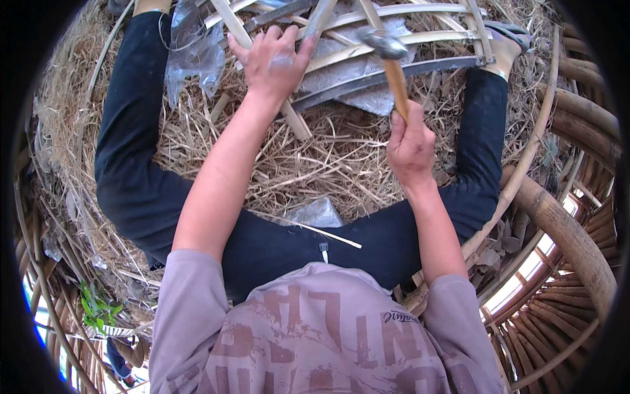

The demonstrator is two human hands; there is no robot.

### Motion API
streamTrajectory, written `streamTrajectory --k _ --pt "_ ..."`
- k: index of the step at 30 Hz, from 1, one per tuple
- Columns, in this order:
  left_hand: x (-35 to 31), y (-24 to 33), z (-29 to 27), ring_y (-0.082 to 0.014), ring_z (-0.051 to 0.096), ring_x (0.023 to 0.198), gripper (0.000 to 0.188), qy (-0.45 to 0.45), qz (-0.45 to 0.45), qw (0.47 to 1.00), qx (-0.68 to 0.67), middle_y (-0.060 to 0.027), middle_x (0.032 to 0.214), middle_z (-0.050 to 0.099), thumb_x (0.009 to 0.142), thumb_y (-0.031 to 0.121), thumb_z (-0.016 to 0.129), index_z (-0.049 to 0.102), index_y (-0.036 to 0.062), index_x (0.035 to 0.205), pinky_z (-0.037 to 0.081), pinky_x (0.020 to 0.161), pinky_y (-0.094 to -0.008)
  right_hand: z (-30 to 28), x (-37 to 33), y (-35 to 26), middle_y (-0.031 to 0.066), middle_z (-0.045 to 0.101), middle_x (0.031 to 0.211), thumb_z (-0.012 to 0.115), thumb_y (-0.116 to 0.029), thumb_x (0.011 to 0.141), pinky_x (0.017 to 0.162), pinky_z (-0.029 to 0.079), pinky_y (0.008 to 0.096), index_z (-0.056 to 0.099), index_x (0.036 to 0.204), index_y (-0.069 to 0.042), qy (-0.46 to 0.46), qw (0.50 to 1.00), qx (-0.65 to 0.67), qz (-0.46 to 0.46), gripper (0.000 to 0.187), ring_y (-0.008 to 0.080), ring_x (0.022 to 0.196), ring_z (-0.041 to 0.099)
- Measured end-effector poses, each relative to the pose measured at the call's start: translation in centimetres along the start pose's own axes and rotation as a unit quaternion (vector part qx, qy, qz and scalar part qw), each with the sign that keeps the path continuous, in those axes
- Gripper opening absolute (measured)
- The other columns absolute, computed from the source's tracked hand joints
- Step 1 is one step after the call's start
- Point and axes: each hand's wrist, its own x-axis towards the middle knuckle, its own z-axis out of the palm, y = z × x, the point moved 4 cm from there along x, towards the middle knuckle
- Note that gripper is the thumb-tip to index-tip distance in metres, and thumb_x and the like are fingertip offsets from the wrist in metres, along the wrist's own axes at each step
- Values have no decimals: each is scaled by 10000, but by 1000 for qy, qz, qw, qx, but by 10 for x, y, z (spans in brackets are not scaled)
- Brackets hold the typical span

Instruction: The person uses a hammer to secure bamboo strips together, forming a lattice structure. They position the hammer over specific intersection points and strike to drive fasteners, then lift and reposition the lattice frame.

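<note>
My right hand [412, 148] is wrapped round the wooden handle of a hammer [396, 82]. The metal hammer head is raised over a lattice of split bamboo strips [407, 38], slightly blurred. On the lattice's left part rests my left hand [279, 64], fingers spread, its outer fingers by one slanting bamboo slat [231, 20] and its thumb against another slat [320, 18]. A grey patch marks the back of that hand. Below it, a slat end [296, 121] sticks out toward me. The hand hides part of the crossing strips.
Dry straw and bamboo shavings [315, 157] cover the ground between my legs. Clear plastic sheeting [193, 49] lies by the lattice. A thin bamboo sliver [328, 234] rests across my lap. Bamboo poles [564, 223] are piled at right. Another person [128, 354] is at the far lower left.
</note>
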Motion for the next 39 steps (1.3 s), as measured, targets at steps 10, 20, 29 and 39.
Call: streamTrajectory --k 10,20,29,39 --pt "2 4 1 -279 693 906 446 31 17 999 -12 -63 918 692 978 550 529 750 163 1001 179 1052 -792 -22 7 -16 169 610 661 576 -211 1017 544 470 457 608 1045 -36 23 997 54 53 180 372 598 641" --pt "2 5 0 -255 699 946 469 19 0 1000 9 -38 960 720 949 592 570 740 178 1090 188 1055 -763 -13 23 16 242 659 746 570 -177 1011 582 484 526 540 1098 -40 -64 995 25 73 165 455 702 670" --pt "7 8 -1 -273 702 990 531 -27 -10 1000 -8 -62 971 744 878 651 611 749 197 1117 115 1032 -861 -11 28 16 207 643 711 537 -173 1024 552 502 512 530 1130 -78 -78 993 -85 10 143 424 648 664" --pt "8 8 0 -277 720 933 488 -13 -1 1000 -14 -59 938 751 887 631 607 748 226 1120 117 1030 -864 -15 24 13 231 649 724 560 -160 1011 577 503 543 531 1147 -80 -4 1000 2 2 161 449 686 657"
